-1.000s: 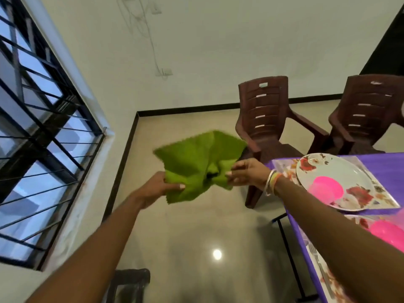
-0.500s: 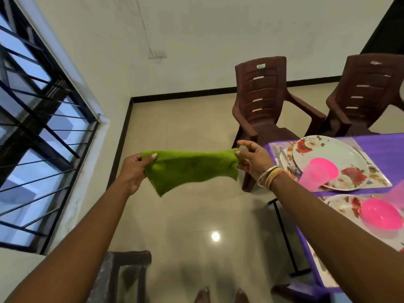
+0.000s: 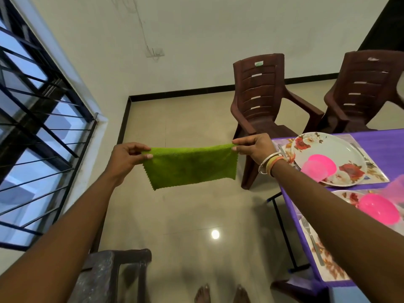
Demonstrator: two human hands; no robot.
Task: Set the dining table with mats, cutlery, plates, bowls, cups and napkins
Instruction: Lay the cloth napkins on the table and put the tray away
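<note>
White walls, beige floor w/ glare, barred window left, 2 brown chairs.

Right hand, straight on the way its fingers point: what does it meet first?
The right hand pinches a corner of the green napkin, fingers pointing left along its top edge. Straight on it meets only that cloth, then probably the left hand pinching the other corner; depth is unclear.

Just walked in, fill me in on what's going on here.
A person is holding a green napkin stretched out in the air, the left hand and right hand each pinching a top corner. It hangs over the floor, beside the table. Two places there already have plates, pink bowls and forks.
</note>
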